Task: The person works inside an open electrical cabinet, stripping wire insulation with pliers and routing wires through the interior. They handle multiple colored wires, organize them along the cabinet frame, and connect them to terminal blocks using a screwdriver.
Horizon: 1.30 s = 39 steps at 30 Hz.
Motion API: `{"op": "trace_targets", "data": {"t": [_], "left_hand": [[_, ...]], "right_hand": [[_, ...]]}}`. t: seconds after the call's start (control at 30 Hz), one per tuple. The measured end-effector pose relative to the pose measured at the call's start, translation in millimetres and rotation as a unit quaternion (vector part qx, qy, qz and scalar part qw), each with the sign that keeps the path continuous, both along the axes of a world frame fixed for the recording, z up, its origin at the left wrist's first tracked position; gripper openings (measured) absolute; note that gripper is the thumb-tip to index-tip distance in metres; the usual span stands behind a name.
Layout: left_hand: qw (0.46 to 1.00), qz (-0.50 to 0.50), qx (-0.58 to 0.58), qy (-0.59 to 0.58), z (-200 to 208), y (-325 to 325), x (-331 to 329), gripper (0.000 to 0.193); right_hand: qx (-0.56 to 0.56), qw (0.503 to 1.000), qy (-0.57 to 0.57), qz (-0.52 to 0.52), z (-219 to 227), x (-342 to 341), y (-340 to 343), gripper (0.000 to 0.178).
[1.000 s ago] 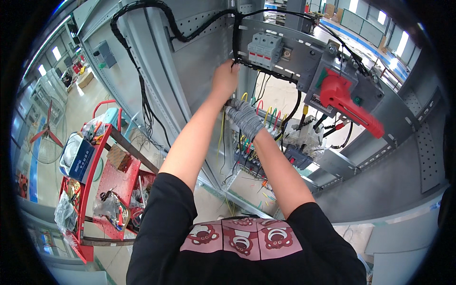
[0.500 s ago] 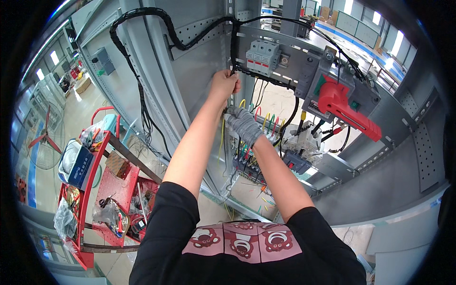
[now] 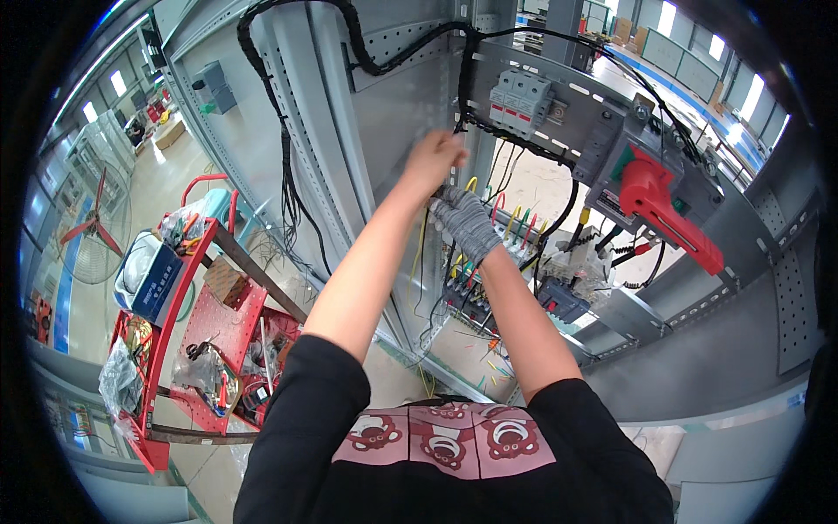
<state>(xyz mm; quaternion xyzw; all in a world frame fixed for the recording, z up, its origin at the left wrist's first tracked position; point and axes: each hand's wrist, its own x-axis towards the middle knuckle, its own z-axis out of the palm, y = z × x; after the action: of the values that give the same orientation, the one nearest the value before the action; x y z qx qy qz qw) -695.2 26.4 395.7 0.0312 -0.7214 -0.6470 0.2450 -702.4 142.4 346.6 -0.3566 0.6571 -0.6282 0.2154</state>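
My bare left hand point(image 3: 434, 163) is raised by the inner post of a grey metal cabinet, its fingers curled together and slightly blurred. Just above it, a black wrapped cable bundle point(image 3: 467, 74) drops and bends right along a rail. Whatever the left fingers pinch is too small to tell. Lower and a little to the right, my right hand point(image 3: 467, 225) wears a grey knit glove. Its fingers are closed near the post, fingertips hidden behind the hand. A yellow-green wire point(image 3: 420, 249) hangs beside them.
White breaker modules point(image 3: 521, 100) sit on the rail, with a red-handled switch point(image 3: 650, 196) farther right. Coloured wires and terminals point(image 3: 476, 293) lie below my right forearm. At left stands a red tool cart point(image 3: 223, 319), beyond it a fan point(image 3: 92, 229).
The whole scene has shifted right in view. My left hand sits slightly lower and farther left relative to the cable bundle. The gloved right hand stays close below it, fingers still closed.
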Motion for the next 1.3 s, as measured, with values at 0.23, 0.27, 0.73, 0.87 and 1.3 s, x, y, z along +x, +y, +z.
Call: {"op": "trace_targets", "data": {"t": [0.23, 0.27, 0.73, 0.87, 1.3], "left_hand": [[0.994, 0.106, -0.014, -0.012, -60, 26, 94, 0.027], [0.992, 0.118, -0.03, -0.019, -64, 25, 94, 0.026], [0.987, -0.026, 0.155, -0.006, -54, 22, 107, 0.017], [0.977, 0.139, -0.159, -0.038, -49, 30, 117, 0.006], [0.855, -0.231, -0.453, -0.106, -50, 125, 212, 0.013]], "right_hand": [[-0.001, 0.998, 0.064, -0.029, -4, 3, 5, 0.024], [-0.003, 0.998, 0.06, -0.033, -4, 5, 6, 0.023], [-0.095, 0.994, -0.029, 0.043, -20, -11, 3, 0.021], [-0.109, 0.992, -0.069, 0.017, -17, -3, 7, 0.02], [0.087, 0.996, 0.018, 0.025, 36, 14, 28, 0.037]]}}
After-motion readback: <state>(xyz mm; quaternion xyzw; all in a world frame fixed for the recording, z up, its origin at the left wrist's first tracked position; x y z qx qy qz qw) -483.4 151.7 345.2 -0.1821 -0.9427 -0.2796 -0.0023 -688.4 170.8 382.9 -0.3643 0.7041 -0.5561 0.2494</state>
